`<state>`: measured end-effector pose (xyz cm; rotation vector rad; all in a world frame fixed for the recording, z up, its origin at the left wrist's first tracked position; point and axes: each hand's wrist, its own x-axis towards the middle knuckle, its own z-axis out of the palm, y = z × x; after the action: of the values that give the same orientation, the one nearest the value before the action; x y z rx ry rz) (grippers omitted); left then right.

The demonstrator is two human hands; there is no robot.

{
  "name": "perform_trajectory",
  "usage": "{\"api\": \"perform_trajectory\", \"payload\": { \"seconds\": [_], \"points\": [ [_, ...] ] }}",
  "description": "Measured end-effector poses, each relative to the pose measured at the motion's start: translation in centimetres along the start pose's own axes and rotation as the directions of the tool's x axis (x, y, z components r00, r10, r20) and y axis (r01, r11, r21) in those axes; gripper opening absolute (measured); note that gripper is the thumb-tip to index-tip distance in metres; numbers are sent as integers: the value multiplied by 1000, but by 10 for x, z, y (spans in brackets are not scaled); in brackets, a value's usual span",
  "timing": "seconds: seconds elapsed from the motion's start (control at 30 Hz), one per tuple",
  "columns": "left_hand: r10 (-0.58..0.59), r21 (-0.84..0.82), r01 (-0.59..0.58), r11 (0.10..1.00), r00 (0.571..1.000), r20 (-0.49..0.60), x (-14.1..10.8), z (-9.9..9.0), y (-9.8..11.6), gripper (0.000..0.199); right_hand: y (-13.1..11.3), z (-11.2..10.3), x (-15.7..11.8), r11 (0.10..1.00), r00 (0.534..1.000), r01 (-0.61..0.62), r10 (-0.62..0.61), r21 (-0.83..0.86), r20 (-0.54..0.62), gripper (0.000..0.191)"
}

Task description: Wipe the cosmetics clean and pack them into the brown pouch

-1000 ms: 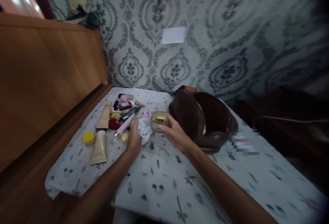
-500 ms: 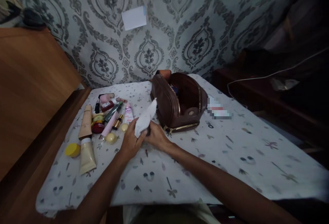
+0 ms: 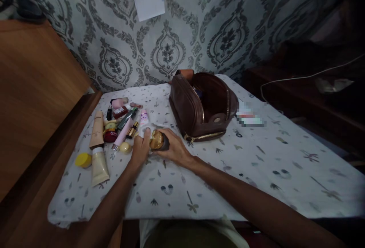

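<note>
My left hand (image 3: 142, 144) is closed on a white wipe or tissue (image 3: 146, 129), bunched beneath the thumb. Close beside it, my right hand (image 3: 174, 147) wraps round a small dark container with a shiny gold round end (image 3: 157, 140), turned toward the left hand. Its underside is hidden in the palm. Behind the right hand stands an unzipped brown cosmetic bag (image 3: 186, 113), its mouth gaping. To the left of my hands lie a pink tube (image 3: 144, 116), a gold-and-black lipstick (image 3: 132, 129) and a pale yellow round piece (image 3: 125, 148).
Further left on the patterned tablecloth (image 3: 159, 210) are a beige tube (image 3: 97, 129), a cream tube (image 3: 99, 168), a yellow-lidded jar (image 3: 83, 160) and a red jar (image 3: 110, 133). A blurred packet (image 3: 251, 116) lies right of the bag. A wooden cabinet (image 3: 37, 100) borders the left side.
The white wipe, raised over both hands before, is now lower and in my left hand. The gold end of the container in my right hand has come into sight.
</note>
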<state>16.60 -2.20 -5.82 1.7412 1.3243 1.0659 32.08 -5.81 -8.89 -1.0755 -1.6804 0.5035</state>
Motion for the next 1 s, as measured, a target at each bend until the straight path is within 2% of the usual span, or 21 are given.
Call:
{"api": "perform_trajectory", "payload": {
  "seconds": [0.2, 0.37, 0.47, 0.53, 0.63, 0.77, 0.87, 0.93, 1.0],
  "points": [
    [110, 51, -108, 993, 993, -33, -2, -2, 6, 42, -8, -4, 2, 983, 986, -158, 162, 96, -40, 62],
    [255, 94, -243, 965, 955, -152, -2, -8, 13, 19, -9, -4, 4, 946, 953, -282, 295, 159, -67, 73],
    [291, 125, -273, 954, 944, -156, 0, -11, 13, 14, -10, -4, 5, 931, 938, -309, 332, 195, -101, 65],
    [268, 125, -250, 960, 950, -159, 0, -11, 11, 11, -12, -5, 6, 928, 937, -304, 331, 214, -107, 57],
    [259, 91, -251, 964, 961, -95, -1, -8, 9, 6, -13, -6, 7, 928, 943, -279, 313, 245, -114, 53],
    [327, 76, -328, 942, 945, 30, -6, -5, 5, 12, -8, -6, 8, 926, 939, -274, 316, 259, -136, 52],
    [444, 115, -445, 888, 895, 33, -8, -6, 3, 20, -4, -6, 8, 917, 926, -307, 350, 254, -143, 54],
    [559, 167, -557, 814, 828, 40, -7, -8, 3, 21, -3, -7, 9, 915, 922, -323, 362, 241, -137, 56],
    [662, 199, -669, 716, 741, 110, -5, -10, 2, 21, -3, -7, 8, 924, 932, -314, 344, 219, -115, 56]
  ]
}}
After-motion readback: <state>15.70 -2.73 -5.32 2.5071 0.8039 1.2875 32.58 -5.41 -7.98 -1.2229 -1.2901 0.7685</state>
